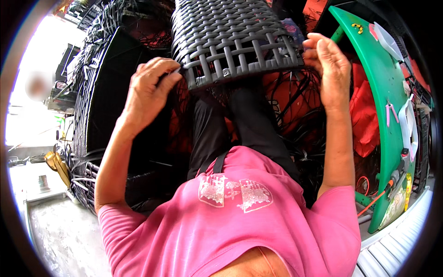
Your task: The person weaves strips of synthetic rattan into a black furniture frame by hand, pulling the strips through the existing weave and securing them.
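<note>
A dark grey woven wicker panel [230, 34] lies ahead of me, its near end resting above my knees. Tight weave covers the far part, while the near edge shows open gaps between bare upright strands. At the panel's near left corner my left hand [150, 85] is closed, thumb and forefinger pinched together; whatever is between them is too small to make out. My right hand [330, 69] is raised beside the panel's right edge, fingers partly bent and apart, with nothing visible in it. Whether its fingertips touch the edge, I cannot tell.
A green board [369, 92] stands on the right, with pink scissors [391, 113] and a power tool [400, 168] by it. Black wicker strands [94, 55] hang at the left around a dark panel. Red cloth [364, 113] and loose strands lie about my legs.
</note>
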### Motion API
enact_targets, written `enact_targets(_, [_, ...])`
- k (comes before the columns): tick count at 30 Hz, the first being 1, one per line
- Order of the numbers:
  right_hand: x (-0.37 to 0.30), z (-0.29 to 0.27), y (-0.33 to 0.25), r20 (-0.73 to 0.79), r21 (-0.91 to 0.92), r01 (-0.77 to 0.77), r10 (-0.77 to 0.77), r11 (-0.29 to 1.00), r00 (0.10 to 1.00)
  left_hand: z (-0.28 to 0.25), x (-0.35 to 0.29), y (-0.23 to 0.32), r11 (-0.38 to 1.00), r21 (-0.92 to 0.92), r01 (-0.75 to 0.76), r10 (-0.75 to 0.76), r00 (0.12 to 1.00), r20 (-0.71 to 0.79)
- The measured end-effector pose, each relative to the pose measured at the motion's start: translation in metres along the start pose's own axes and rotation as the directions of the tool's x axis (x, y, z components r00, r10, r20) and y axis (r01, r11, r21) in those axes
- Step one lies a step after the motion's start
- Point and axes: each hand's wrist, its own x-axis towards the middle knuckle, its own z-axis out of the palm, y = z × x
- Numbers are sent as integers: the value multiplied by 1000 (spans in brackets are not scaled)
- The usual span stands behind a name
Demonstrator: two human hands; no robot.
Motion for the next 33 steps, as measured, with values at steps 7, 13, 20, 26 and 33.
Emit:
enact_targets(7, [-10,9,5,-2,99,-67,67,993,998,14,4,-1,997,-57,48,-52,995,-87])
enact_targets(13, [5,-9,13,271,79,-203,175,976,947,7,-3,-8,993,-90,73,-76,997,-32])
enact_targets(20, [27,-3,-20,340,-285,187,-84,940,937,5,-15,-31,928,359,-97,178,964,-198])
enact_targets(26, [20,19,-10,126,-312,259,-230,914,965,30,-58,-93,840,542,18,88,982,-168])
enact_targets(33, [6,10,3,113,26,-32,29,999,993,26,-25,-51,969,246,-17,60,984,-170])
